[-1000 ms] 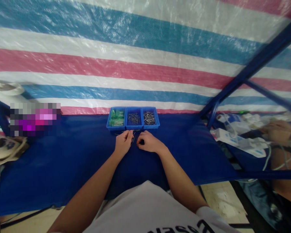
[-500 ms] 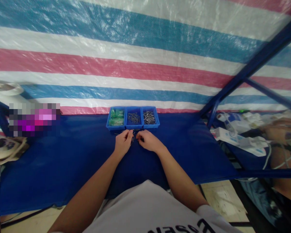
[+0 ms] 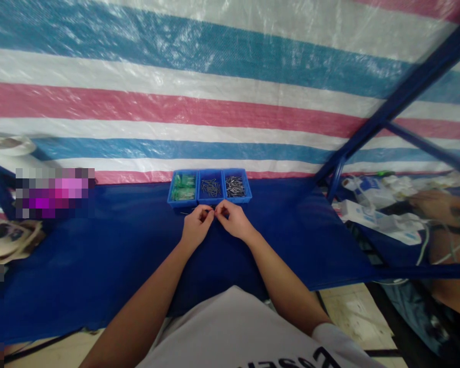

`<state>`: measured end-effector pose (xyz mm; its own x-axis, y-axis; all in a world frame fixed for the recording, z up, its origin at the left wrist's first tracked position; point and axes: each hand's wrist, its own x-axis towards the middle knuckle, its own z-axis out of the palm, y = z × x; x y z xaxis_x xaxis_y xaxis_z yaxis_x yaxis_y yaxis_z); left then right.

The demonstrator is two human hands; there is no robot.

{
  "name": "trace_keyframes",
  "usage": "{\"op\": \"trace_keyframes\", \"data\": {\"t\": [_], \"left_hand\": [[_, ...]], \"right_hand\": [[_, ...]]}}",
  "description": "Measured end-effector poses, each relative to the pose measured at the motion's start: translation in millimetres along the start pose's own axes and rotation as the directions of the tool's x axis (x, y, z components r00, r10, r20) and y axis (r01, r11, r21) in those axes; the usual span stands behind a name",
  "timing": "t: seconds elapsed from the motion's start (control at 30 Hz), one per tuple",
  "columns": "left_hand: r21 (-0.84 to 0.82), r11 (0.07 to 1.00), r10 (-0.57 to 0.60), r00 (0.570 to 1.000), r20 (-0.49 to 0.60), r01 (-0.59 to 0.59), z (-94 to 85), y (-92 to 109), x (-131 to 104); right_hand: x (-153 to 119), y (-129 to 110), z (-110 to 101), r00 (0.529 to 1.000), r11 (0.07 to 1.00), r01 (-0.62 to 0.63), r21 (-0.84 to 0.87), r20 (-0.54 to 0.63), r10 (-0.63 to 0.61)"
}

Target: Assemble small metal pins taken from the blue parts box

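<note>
A striped sheet [image 3: 214, 107] is hanging beyond the fingers, and a blue table [image 3: 283, 235] is spreading beneath and around them. Just beyond the fingertips, three blue bins are standing side by side: the left bin [image 3: 183, 203], the middle bin [image 3: 210, 201] and the right bin [image 3: 237, 200]. The left hand [image 3: 195, 225] and right hand [image 3: 234, 221] are resting close together, each with thumb and fingertips pressing together; anything between them is too small to tell. Past the left fingers, green packets [image 3: 184, 187] are filling the left bin; straight ahead, dark metal pins [image 3: 210, 187] are lying in the middle one; past the right fingers, shinier metal pieces [image 3: 235, 187] are lying in the right one. Thin loose pins [image 3: 184, 213] are lying just beside the left fingers.
</note>
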<state>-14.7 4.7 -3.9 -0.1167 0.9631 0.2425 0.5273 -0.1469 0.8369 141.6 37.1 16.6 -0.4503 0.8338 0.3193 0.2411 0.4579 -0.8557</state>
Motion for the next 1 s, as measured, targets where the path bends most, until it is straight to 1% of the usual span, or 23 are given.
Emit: {"op": "trace_keyframes", "data": {"t": [0.2,0.43,0.53,0.7,0.83,0.93,1.0], "left_hand": [[-0.020,1.000,-0.005,1.000,0.027,0.005,0.7,-3.5,0.1],[0.000,1.000,0.007,0.999,0.034,-0.007,1.4,-3.4,-0.1],[0.017,1.000,0.004,1.000,0.015,-0.005,1.3,-3.0,-0.3],[0.044,0.999,0.005,1.000,-0.012,-0.004,0.8,-3.0,0.1],[0.040,0.999,0.016,0.999,-0.035,-0.014,0.5,-1.4,0.5],[0.044,0.999,0.013,0.999,-0.036,-0.011,0.3,0.1,0.3],[0.016,1.000,-0.005,1.000,-0.021,0.005,0.4,0.5,0.0]], "right_hand": [[1.3,7.3,6.2,0.992,0.983,-0.086,0.160,-0.076,0.099],[3.8,12.1,8.9,0.978,0.964,-0.120,0.238,-0.136,0.156],[3.3,10.1,9.7,0.978,0.959,-0.121,0.255,-0.135,0.159],[1.6,5.7,10.7,0.987,0.949,-0.101,0.300,-0.090,0.133],[1.1,3.4,9.8,0.991,0.964,-0.090,0.251,-0.076,0.112],[1.5,2.8,8.7,0.988,0.979,-0.085,0.185,-0.112,0.107],[1.8,3.0,8.4,0.983,0.985,-0.090,0.149,-0.144,0.111]]}}
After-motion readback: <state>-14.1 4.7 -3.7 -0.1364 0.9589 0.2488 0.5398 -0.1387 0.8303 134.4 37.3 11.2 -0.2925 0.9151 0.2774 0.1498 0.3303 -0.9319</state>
